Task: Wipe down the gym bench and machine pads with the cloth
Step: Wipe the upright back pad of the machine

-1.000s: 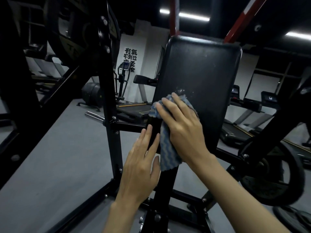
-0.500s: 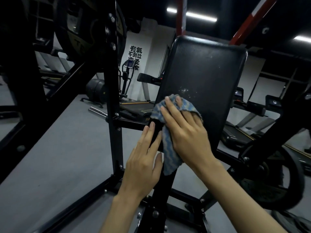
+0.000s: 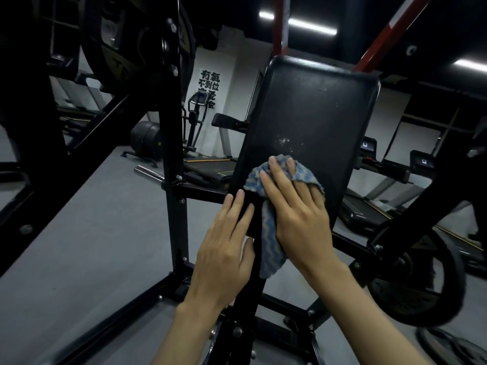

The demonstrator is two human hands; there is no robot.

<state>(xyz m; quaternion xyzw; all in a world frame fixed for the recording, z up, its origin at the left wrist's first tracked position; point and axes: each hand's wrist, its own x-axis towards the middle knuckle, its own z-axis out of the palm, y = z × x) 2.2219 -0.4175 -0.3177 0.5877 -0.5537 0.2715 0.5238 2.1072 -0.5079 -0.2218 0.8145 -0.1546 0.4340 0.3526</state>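
Note:
A tall black machine pad (image 3: 311, 119) stands upright in front of me, with a patch of white specks near its middle. My right hand (image 3: 295, 206) presses a blue and grey wavy-patterned cloth (image 3: 271, 243) flat against the pad's lower part, just under the specks. One end of the cloth hangs down below my palm. My left hand (image 3: 224, 256) lies flat with fingers together on the pad's lower left edge, beside the cloth, holding nothing.
A black steel upright (image 3: 171, 154) with a weight plate (image 3: 131, 46) rises at the left. Another plate (image 3: 411, 280) hangs low at the right. Black frame bars cross the grey floor (image 3: 79, 259) below the pad. Treadmills (image 3: 369, 206) stand behind.
My right hand has slid the cloth to the right across the lower pad, away from its left edge. The left hand has stayed on the pad's edge.

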